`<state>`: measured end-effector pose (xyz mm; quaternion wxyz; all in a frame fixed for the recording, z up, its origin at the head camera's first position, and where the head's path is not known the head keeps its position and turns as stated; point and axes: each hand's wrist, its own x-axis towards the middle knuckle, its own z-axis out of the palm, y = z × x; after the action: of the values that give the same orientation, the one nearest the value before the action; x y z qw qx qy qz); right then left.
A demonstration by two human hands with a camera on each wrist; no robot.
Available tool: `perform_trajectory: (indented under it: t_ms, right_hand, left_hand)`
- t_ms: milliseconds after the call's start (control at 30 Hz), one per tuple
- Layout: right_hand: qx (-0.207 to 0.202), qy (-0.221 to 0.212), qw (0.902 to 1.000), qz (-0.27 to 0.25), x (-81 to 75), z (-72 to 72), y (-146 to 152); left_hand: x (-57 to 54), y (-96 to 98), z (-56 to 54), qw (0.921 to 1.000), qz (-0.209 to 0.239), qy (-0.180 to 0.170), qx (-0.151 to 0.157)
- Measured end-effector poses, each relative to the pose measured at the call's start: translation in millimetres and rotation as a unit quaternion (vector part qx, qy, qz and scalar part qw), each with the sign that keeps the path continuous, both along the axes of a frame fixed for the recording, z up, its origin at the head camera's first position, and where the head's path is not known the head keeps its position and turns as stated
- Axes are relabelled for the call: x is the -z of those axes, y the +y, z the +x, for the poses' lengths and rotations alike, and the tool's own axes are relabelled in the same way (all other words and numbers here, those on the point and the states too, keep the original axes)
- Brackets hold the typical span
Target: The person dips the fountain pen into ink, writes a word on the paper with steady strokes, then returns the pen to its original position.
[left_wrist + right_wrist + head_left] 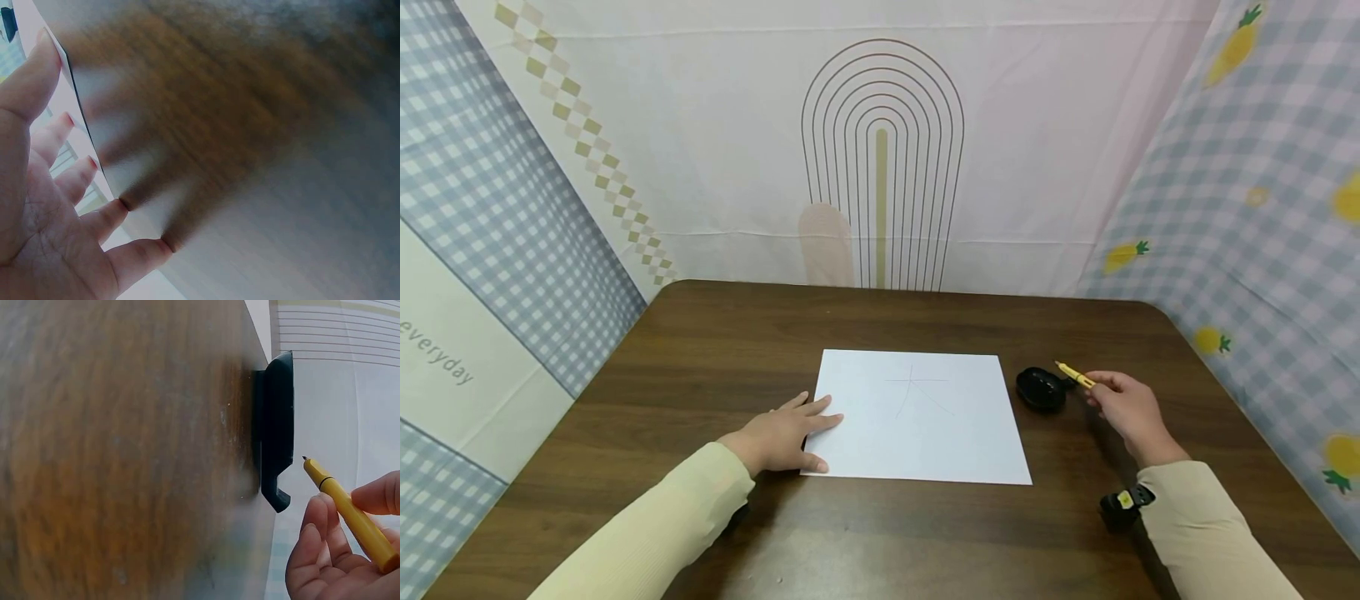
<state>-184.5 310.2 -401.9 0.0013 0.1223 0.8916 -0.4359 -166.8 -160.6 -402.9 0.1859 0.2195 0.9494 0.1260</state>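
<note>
A white sheet of paper point(880, 442) lies on the table, with thin drawn strokes point(912, 382) that form a character-like figure. My left hand point(786, 435) rests at the sheet's left edge with its fingers spread; in the left wrist view the thumb point(34, 81) and fingertips reach that edge and the wood beside it. To the right of the sheet, my right hand point(1123, 408) pinches a yellow pen point(1075, 374) between thumb and fingers. The pen's dark tip point(305, 459) points up and left, beside a small glossy black dish point(1041, 389) with a short spout-like handle point(281, 501).
The dark brown wooden table point(700, 358) has rounded far corners. Behind it hangs a white cloth point(715, 125) with an arch pattern, and checked cloth point(1225, 208) with pineapples hangs at the right. A small black device point(1123, 504) is strapped near the right sleeve.
</note>
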Motion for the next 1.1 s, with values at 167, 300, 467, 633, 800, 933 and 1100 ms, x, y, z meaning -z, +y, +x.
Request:
perform_trajectory:
  t_ms: [167,300,467,633,800,933,1100]
  right_hand:
    - [0.009,-0.011,0.9999,-0.004,1.2,-0.3,0.2]
    - [0.012,-0.012,0.9998,-0.003,2.7,-0.7,0.7]
    - [0.014,-0.013,0.9998,-0.001,4.5,-1.6,1.2]
    - [0.017,-0.019,0.9997,-0.003,6.4,-3.1,2.2]
    - [0.024,-0.028,0.9993,-0.007,7.1,-4.4,2.9]
    - [0.026,-0.033,0.9991,-0.011,7.1,-5.2,3.0]
    - [0.023,-0.038,0.9990,-0.012,7.5,-5.7,2.6]
  left_hand:
    - [-0.4,0.1,-0.1,1.0000,0.001,0.001,0.000]
    - [-0.7,0.3,0.0,1.0000,0.000,0.000,0.000]
    - [-1.2,0.5,0.2,1.0000,-0.001,-0.001,0.002]
    - [-1.9,0.5,0.2,1.0000,0.000,-0.002,0.001]
    - [-1.6,0.3,0.0,1.0000,-0.001,-0.001,0.002]
    - [-1.1,0.0,-0.3,1.0000,0.000,0.000,0.003]
    - [-0.6,-0.4,-0.5,1.0000,0.001,0.000,0.003]
